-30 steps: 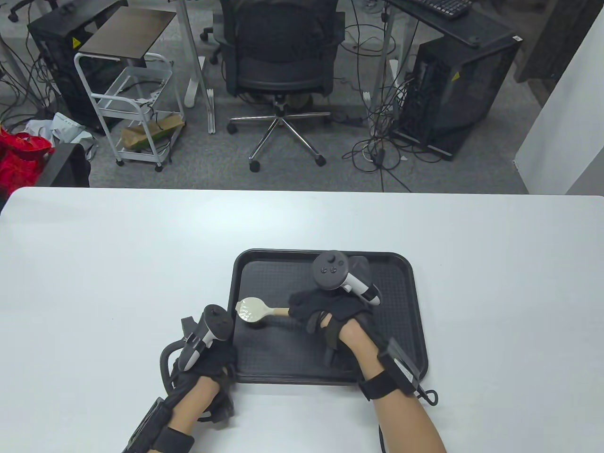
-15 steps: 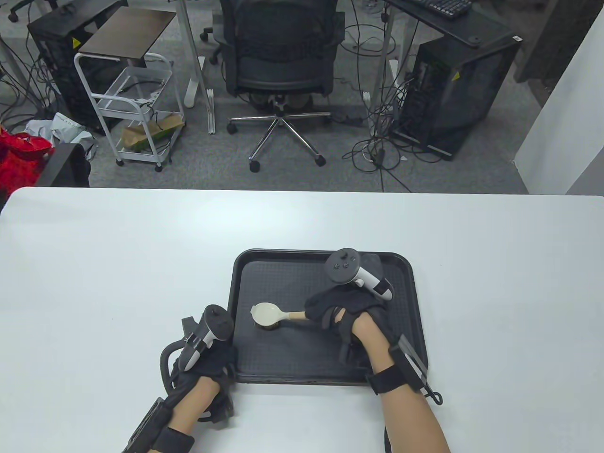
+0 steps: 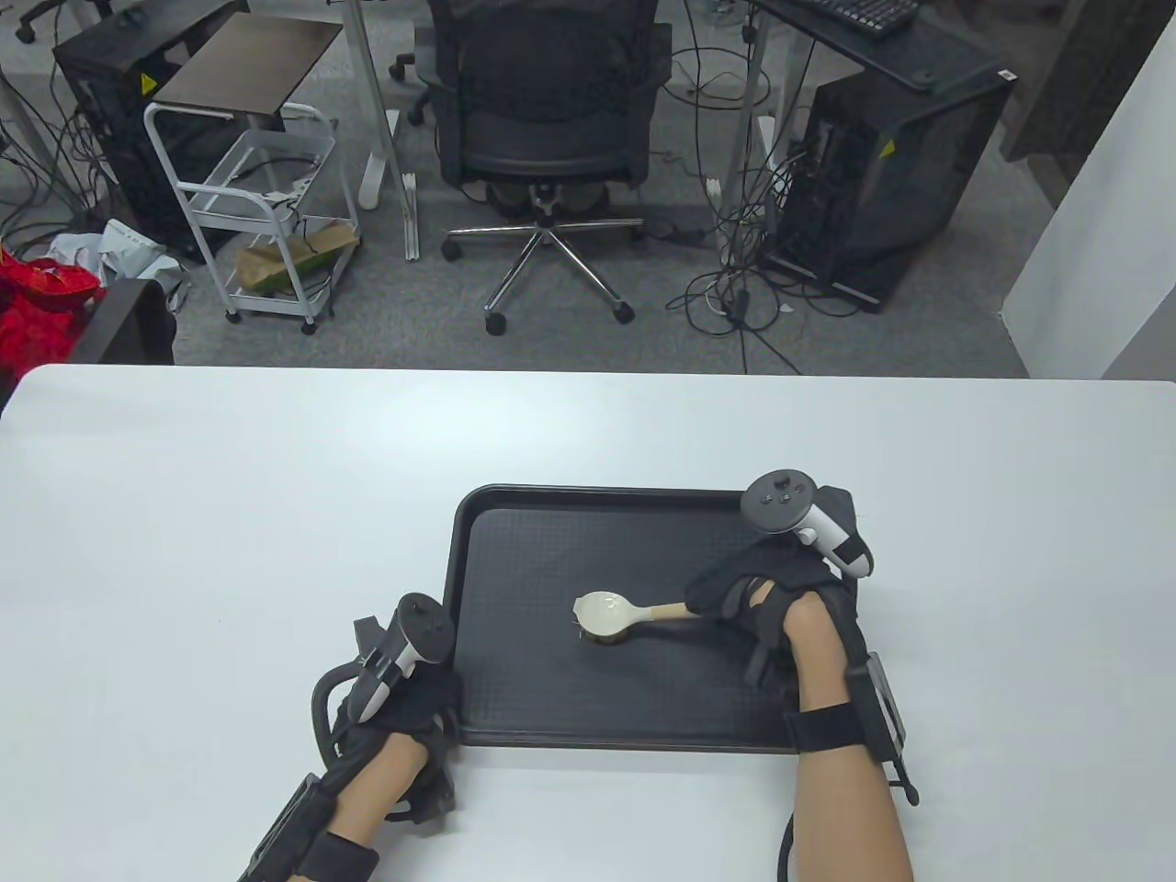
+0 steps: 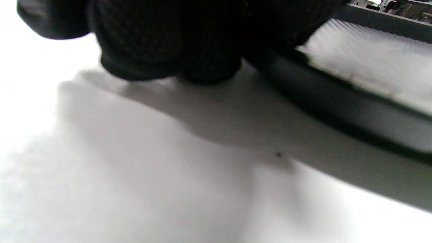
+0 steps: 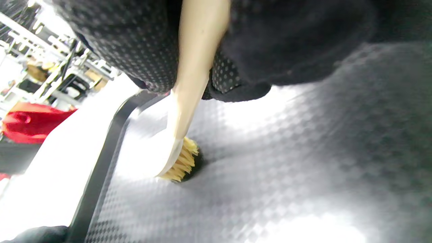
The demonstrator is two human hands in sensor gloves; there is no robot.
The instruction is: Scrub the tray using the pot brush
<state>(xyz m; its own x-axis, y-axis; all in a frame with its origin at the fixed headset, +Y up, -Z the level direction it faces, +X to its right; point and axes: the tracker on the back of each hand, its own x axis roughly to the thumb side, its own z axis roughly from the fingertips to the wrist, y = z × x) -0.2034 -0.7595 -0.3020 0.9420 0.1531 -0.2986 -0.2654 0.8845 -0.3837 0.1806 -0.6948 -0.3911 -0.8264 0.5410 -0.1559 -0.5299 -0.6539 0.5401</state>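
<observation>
A black textured tray [image 3: 514, 551] lies on the white table. My right hand [image 3: 763, 593] grips the wooden handle of a pot brush [image 3: 611, 617] whose white head sits bristles-down near the tray's middle. In the right wrist view the brush [image 5: 175, 148] presses its yellow bristles onto the tray floor [image 5: 270, 175]. My left hand [image 3: 404, 698] rests at the tray's front left corner. In the left wrist view its curled fingers [image 4: 168, 44] lie on the table against the tray's rim [image 4: 354, 108].
The white table [image 3: 184, 514] spreads wide around the tray. An office chair [image 3: 547, 119], a white cart [image 3: 266, 211] and computer towers stand on the floor beyond the far edge.
My right hand has drawn the brush to the right across the tray floor, from the left part to the middle. The left hand has stayed at the tray's corner.
</observation>
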